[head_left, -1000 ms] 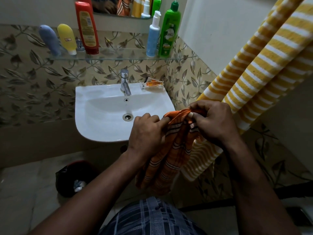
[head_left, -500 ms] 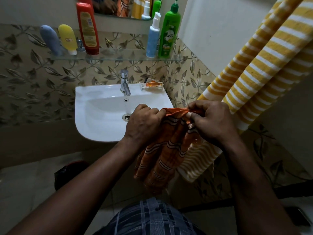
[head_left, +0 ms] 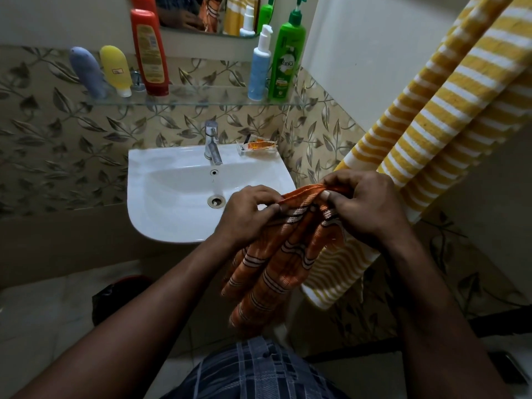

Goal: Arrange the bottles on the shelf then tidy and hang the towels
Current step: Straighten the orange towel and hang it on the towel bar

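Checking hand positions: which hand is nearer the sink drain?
Left. The left hand sits just right of the drain; the right hand is farther right, before the yellow towel. Both pinch the orange towel.

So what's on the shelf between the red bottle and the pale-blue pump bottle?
Nothing; head view shows bare shelf between red bottle and pump bottle.

Dim indoor light, dark shadowed foreground, wide-angle bending at edges, fairly sharp centre
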Action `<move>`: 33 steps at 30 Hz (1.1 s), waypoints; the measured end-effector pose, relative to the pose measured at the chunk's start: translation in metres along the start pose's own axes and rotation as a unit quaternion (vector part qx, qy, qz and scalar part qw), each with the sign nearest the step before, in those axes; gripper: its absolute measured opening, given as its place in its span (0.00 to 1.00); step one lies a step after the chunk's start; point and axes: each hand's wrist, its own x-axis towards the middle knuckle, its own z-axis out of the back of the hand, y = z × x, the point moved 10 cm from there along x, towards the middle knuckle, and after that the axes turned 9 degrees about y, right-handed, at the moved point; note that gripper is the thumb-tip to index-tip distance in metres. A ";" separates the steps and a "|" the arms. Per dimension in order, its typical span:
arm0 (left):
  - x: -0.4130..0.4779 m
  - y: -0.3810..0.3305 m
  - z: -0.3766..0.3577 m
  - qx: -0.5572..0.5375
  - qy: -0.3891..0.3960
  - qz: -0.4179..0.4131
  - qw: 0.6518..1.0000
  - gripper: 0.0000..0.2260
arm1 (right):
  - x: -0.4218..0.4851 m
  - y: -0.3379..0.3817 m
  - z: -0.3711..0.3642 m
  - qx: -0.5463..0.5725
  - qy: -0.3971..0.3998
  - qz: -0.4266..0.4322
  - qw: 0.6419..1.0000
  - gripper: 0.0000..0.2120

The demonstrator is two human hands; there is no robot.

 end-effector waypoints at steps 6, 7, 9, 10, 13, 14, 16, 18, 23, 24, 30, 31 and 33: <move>-0.010 0.002 0.025 -0.060 -0.073 0.020 0.995 0.05 | 0.000 -0.012 0.002 0.009 -0.004 -0.016 1.000 0.08; -0.011 0.004 0.024 -0.096 -0.065 0.032 0.993 0.07 | 0.001 -0.014 0.002 0.011 -0.007 -0.018 1.000 0.08; -0.014 0.013 0.021 -0.189 -0.052 0.068 0.978 0.10 | 0.002 -0.017 0.002 0.011 -0.013 -0.021 1.000 0.07; -0.016 0.018 0.019 -0.234 -0.052 0.085 0.967 0.12 | 0.003 -0.018 0.002 0.011 -0.015 -0.023 1.000 0.07; -0.021 0.029 0.014 -0.316 -0.047 0.117 0.940 0.14 | 0.004 -0.022 -0.003 0.018 -0.013 -0.028 0.999 0.07; -0.022 0.030 0.013 -0.326 -0.043 0.118 0.937 0.13 | 0.004 -0.023 -0.005 0.022 -0.012 -0.028 0.999 0.07; -0.024 0.028 0.014 -0.334 -0.042 0.112 0.935 0.12 | 0.005 -0.023 -0.009 0.029 -0.007 -0.027 0.999 0.07; -0.025 0.025 0.017 -0.340 -0.051 0.107 0.933 0.11 | 0.005 -0.023 -0.012 0.028 -0.004 -0.027 0.999 0.06; -0.031 0.015 0.036 -0.201 -0.116 0.098 0.968 0.12 | 0.007 -0.026 -0.016 0.019 -0.005 -0.036 0.999 0.06; -0.032 0.006 0.043 -0.121 -0.125 0.067 0.982 0.12 | 0.007 -0.027 -0.016 0.014 -0.006 -0.038 0.999 0.06; -0.041 -0.047 0.054 0.167 -0.135 -0.118 0.970 0.10 | 0.009 -0.039 -0.029 -0.010 0.022 -0.071 0.997 0.08; -0.041 -0.047 0.056 0.174 -0.141 -0.120 0.967 0.10 | 0.009 -0.041 -0.032 -0.013 0.025 -0.076 0.997 0.08; -0.040 -0.046 0.058 0.176 -0.150 -0.108 0.967 0.10 | 0.010 -0.042 -0.035 -0.010 0.026 -0.082 0.996 0.08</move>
